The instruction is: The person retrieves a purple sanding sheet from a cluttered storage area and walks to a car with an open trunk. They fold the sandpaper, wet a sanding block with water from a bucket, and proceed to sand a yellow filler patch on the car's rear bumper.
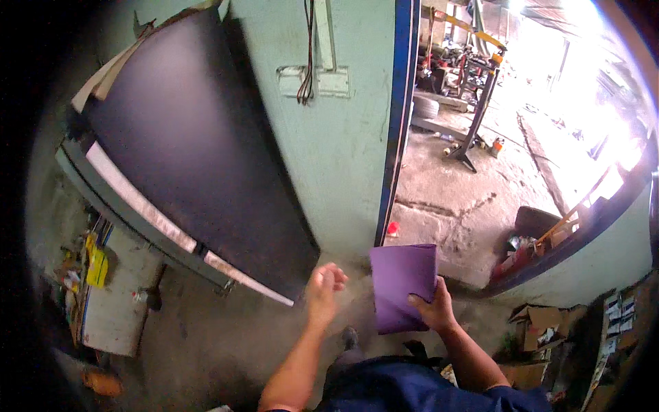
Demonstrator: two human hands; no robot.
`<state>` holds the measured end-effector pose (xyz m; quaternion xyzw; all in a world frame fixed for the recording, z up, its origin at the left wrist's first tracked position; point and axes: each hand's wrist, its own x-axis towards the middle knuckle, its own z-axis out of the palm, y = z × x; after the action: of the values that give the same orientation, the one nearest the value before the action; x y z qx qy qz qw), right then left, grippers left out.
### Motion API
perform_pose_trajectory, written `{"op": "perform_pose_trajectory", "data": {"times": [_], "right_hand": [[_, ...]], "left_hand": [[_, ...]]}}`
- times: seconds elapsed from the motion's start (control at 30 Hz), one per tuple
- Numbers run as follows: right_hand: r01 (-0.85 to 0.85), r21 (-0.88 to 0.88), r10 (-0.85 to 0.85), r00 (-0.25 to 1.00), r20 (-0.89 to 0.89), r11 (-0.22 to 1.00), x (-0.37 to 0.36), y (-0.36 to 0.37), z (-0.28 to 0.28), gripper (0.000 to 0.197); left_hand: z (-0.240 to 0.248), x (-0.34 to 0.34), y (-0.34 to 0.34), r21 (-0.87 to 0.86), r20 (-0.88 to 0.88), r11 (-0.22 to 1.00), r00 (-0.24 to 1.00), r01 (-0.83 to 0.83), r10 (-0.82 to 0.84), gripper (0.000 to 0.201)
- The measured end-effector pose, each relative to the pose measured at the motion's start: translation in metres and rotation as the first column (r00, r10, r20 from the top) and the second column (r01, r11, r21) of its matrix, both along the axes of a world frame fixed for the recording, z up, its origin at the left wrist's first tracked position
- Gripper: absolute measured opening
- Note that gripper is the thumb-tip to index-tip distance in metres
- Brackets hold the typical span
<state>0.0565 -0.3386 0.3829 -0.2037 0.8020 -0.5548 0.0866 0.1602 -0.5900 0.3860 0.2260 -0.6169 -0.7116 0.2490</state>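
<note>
My right hand (432, 307) grips a flat purple sheet (400, 281) by its lower right edge and holds it upright in front of me. My left hand (323, 285) is a loose fist with nothing in it, just left of the purple sheet and apart from it. A haze of dust hangs between the two hands, over the concrete floor (226, 329). My foot shows below the hands.
A large dark panel (195, 147) leans against the green wall (343, 137) on the left. A blue door frame (397, 117) opens onto a bright yard with metal stands. Cardboard boxes (539, 326) lie at the right, a cluttered white bench (113, 295) at the left.
</note>
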Motion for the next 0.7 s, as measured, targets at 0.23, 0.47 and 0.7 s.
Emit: {"op": "perform_pose_trajectory", "data": {"times": [0.23,0.47,0.7], "right_hand": [[0.2,-0.315,-0.194,0.98,0.052,0.928,-0.046,0.011,-0.002,0.048],[0.442,-0.288,-0.444,0.894,0.062,0.85,-0.075,0.062,-0.019,0.046],[0.644,-0.053,-0.638,0.764,0.099,0.763,-0.152,0.131,-0.062,0.052]], "left_hand": [[0.1,-0.143,-0.184,-0.815,-0.251,0.51,0.961,-0.275,0.118,0.049],[0.19,-0.276,-0.234,-0.913,-0.297,0.229,0.934,-0.338,0.196,0.068],[0.157,-0.307,-0.215,-0.637,-0.674,0.248,0.684,-0.73,0.28,0.062]]}}
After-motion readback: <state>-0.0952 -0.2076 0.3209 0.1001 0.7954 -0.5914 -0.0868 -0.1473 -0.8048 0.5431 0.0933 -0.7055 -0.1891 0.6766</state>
